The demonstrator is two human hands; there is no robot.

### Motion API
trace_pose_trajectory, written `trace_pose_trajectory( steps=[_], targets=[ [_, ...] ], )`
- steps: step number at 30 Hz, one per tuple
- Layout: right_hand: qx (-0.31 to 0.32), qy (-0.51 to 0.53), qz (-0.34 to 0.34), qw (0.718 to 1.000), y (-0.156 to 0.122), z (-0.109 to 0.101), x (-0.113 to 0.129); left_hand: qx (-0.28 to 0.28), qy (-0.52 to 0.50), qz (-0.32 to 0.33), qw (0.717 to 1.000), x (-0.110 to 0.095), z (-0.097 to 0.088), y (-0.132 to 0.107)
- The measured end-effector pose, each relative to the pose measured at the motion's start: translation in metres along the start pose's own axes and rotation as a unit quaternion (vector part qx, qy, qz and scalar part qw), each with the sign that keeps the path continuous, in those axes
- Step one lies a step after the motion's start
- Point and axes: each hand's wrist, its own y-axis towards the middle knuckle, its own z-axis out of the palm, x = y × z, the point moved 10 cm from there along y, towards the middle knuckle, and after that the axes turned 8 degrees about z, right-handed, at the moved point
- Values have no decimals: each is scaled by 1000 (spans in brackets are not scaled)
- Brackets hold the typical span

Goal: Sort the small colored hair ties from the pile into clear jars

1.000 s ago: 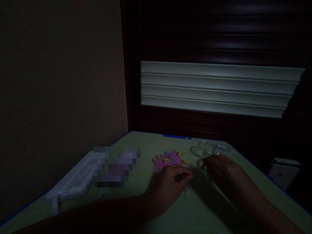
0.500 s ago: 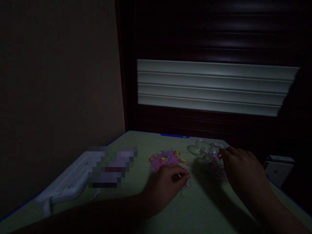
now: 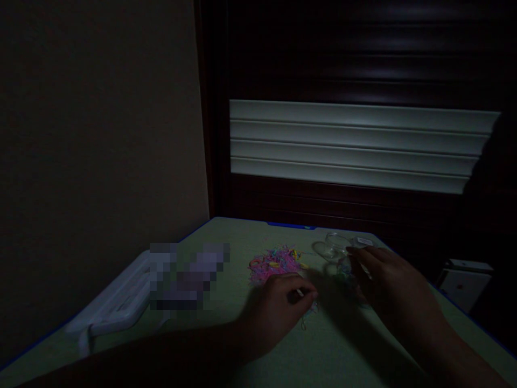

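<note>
The room is very dark. My left hand (image 3: 278, 304) rests on the green table (image 3: 226, 237), fingers curled in a pinch near some tiny bands (image 3: 309, 315) lying by its fingertips. Just beyond it lies a pile of small coloured rubber bands (image 3: 274, 264), mostly pink. My right hand (image 3: 390, 288) is raised over a clear plastic jar (image 3: 347, 272) that holds some bands, its fingers bent and partly spread around the jar. A clear lid or second clear container (image 3: 333, 245) sits behind the jar.
A white plastic object (image 3: 117, 304) lies at the table's left edge, next to a blurred-out patch. The table has a blue rim. A wall stands at left, a dark shutter with a lit band behind. A white box (image 3: 464, 283) sits off the table's right.
My right hand came back from the far side of the jar toward me and lowered a little. My left hand stayed put in its pinch.
</note>
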Motion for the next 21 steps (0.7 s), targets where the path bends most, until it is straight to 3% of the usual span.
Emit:
trace_pose_trajectory(
  steps=[4, 9, 13, 17, 21],
  targets=[
    [99, 168, -38, 980, -4, 24, 21, 6, 8, -6, 1000, 2, 3, -2],
    [167, 153, -74, 971, -10, 41, 35, 52, 83, 27, 995, -8, 1, 4],
    [178, 139, -72, 972, -10, 42, 34, 136, 212, 83, 964, -19, -11, 18],
    [194, 142, -73, 968, -12, 41, 36, 174, 370, 5, 913, 8, -50, 32],
    [206, 149, -66, 965, -13, 40, 37, 159, 412, -44, 896, 38, -89, 39]
  ],
)
